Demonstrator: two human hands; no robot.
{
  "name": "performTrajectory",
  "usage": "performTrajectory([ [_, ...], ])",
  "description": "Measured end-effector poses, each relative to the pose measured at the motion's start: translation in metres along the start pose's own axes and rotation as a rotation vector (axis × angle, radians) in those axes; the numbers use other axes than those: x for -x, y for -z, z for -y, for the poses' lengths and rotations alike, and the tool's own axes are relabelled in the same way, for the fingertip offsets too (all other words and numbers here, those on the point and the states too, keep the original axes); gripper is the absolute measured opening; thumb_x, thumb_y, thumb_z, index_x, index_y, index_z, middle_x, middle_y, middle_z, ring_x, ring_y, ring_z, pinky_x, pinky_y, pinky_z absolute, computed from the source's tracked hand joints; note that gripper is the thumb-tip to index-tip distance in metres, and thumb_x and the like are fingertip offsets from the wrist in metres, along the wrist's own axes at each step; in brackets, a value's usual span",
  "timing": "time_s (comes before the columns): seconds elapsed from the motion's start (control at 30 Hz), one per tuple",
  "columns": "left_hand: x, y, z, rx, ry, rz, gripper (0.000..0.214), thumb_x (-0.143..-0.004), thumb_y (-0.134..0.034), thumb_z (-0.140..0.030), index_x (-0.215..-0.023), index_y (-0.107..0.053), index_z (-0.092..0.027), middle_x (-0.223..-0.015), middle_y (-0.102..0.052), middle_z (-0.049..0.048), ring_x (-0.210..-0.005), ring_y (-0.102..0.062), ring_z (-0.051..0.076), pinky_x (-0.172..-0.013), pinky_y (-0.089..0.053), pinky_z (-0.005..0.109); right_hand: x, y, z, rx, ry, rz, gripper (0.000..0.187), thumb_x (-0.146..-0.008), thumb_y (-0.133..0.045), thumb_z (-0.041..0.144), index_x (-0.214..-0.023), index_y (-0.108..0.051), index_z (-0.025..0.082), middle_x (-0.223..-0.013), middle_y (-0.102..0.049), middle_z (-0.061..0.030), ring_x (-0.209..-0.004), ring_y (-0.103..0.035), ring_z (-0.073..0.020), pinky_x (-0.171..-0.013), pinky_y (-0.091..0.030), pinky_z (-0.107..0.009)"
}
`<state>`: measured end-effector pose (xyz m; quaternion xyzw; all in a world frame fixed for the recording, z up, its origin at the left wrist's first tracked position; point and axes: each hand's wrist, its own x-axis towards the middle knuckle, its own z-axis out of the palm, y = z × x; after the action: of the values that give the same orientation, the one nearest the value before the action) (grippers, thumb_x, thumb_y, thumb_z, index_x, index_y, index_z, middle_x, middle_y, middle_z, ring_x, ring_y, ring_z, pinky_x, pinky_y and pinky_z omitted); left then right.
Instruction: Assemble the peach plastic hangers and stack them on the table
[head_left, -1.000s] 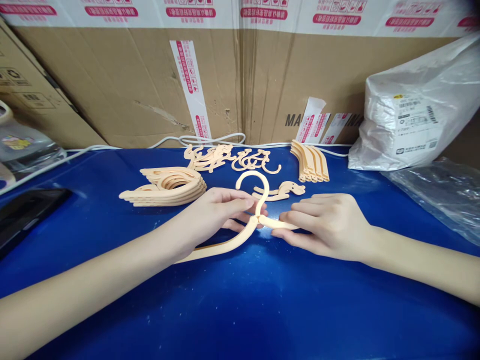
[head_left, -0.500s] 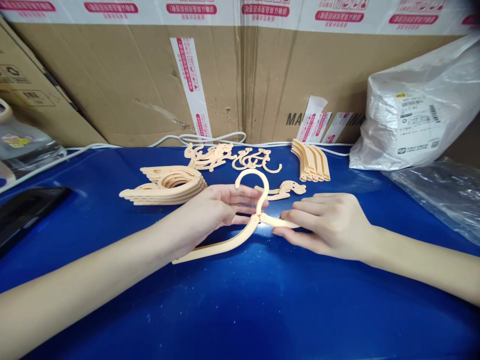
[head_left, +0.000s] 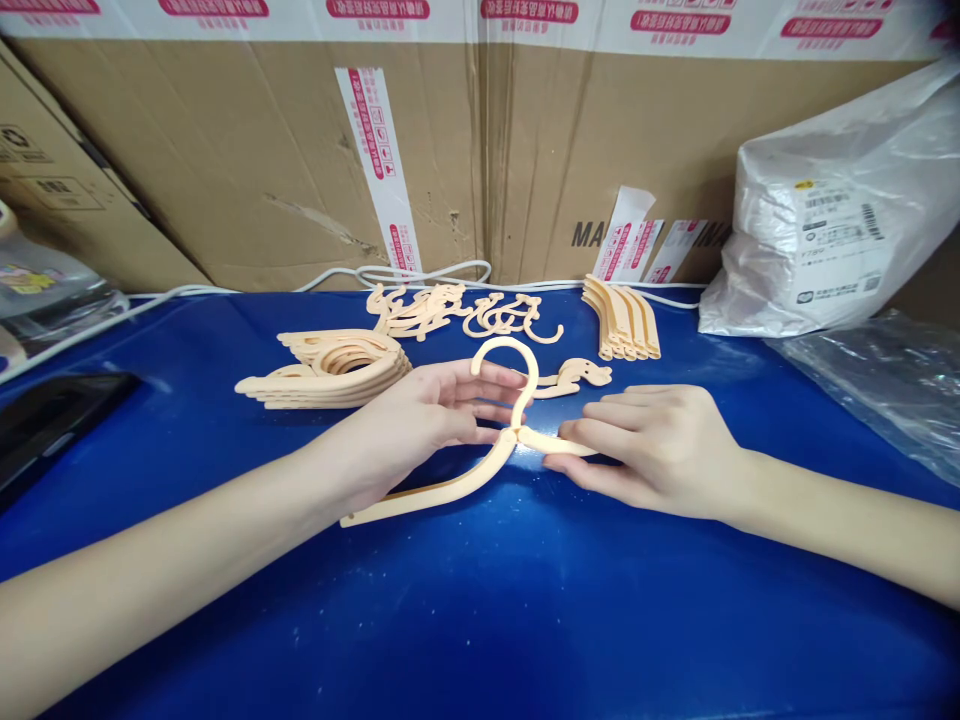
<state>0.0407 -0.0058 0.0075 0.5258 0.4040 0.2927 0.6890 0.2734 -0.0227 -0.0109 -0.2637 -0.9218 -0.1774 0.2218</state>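
A cream plastic folding hanger (head_left: 480,470) is in front of me, its hook (head_left: 534,375) upright and its two arms spread from the joint. My right hand (head_left: 660,450) is closed, pinching the hanger's right arm between thumb and fingers. Behind the hook, my left hand (head_left: 427,410) has its fingers stretched out and apart, close to the hanger; whether they touch it I cannot tell. The hanger's left arm runs below that hand towards the wrist. Beyond the hands lies a loose cream piece with a rounded end (head_left: 581,375).
Several folded cream hangers (head_left: 330,370) are stacked at left. Behind lie loose hooks (head_left: 502,315) and small parts (head_left: 420,308), with curved arms (head_left: 622,318) farther right. A phone (head_left: 60,425), white cable (head_left: 420,275), cardboard boxes (head_left: 285,150) and a white plastic bag (head_left: 810,210) surround the blue tabletop (head_left: 510,620).
My left hand has drawn back slightly to the left behind the hook. The right hand keeps its pinch, and the hanger has hardly moved.
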Motion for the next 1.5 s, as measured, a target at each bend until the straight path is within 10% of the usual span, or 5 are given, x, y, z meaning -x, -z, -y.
performTrajectory([
  [0.67,-0.0043,-0.0011,-0.0029,-0.190,-0.022,-0.135,0.023,-0.068,-0.073,-0.009,-0.088,-0.065,-0.017,-0.073,-0.066,-0.0043,-0.074,-0.062,0.011,-0.079,-0.047,0.024,0.0000,-0.0005,-0.0002,0.001,0.002,-0.003,0.032,-0.096,-0.051,0.038,-0.074,-0.067,0.020,-0.058,-0.062,0.0043,-0.049,-0.054,-0.0099,-0.050,-0.034,-0.028],
  [1.5,-0.0039,-0.0026,-0.0027,-0.106,-0.063,-0.133,0.007,-0.089,-0.062,-0.018,-0.088,-0.067,-0.013,-0.086,-0.075,0.0013,-0.081,-0.069,0.010,-0.084,-0.052,0.021,0.0003,0.0006,-0.0011,0.037,-0.176,-0.007,0.040,-0.098,-0.047,0.040,-0.072,-0.068,0.018,-0.059,-0.067,0.0004,-0.052,-0.062,-0.0116,-0.048,-0.033,-0.027],
])
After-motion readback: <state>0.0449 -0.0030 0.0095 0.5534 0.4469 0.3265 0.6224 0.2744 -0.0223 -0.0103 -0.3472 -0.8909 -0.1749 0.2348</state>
